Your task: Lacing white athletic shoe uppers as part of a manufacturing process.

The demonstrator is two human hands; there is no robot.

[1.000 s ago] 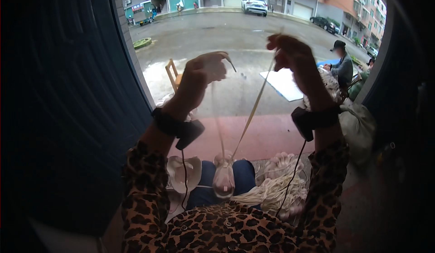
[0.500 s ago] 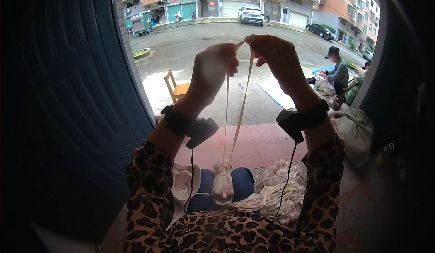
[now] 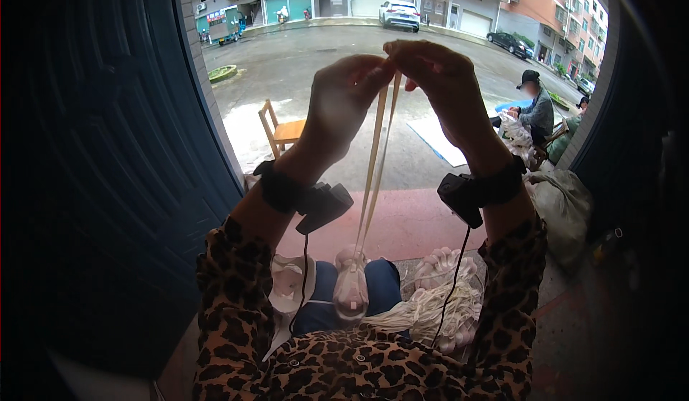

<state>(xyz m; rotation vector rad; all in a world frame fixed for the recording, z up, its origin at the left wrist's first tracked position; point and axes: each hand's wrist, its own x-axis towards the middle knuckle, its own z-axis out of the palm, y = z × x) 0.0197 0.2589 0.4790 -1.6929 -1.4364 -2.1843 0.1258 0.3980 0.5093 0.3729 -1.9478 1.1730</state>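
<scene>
A pale pinkish shoe (image 3: pixel 351 290) rests between my thighs, its toe end toward me. From it the two strands of a cream shoelace (image 3: pixel 376 150) run steeply upward, pulled taut and close together. High in front of me, my left hand (image 3: pixel 341 103) pinches the lace's upper part between thumb and fingers. My right hand (image 3: pixel 438 74) meets it there, fingertips closed on the lace at the same spot. The exact lace ends are hidden by the fingers. By my right thigh lies a heap of loose cream laces (image 3: pixel 439 309).
To the left of my lap is a pale open-topped item (image 3: pixel 288 282). Pale shoes (image 3: pixel 445 264) lie beside the laces. Ahead stand a wooden chair (image 3: pixel 287 129) and a seated person (image 3: pixel 535 106) with white material. A dark door (image 3: pixel 122 150) flanks me; stuffed sacks (image 3: pixel 563 203) sit right.
My left hand has risen slightly and come against my right fingertips. The two lace strands, spread apart before, now run nearly side by side.
</scene>
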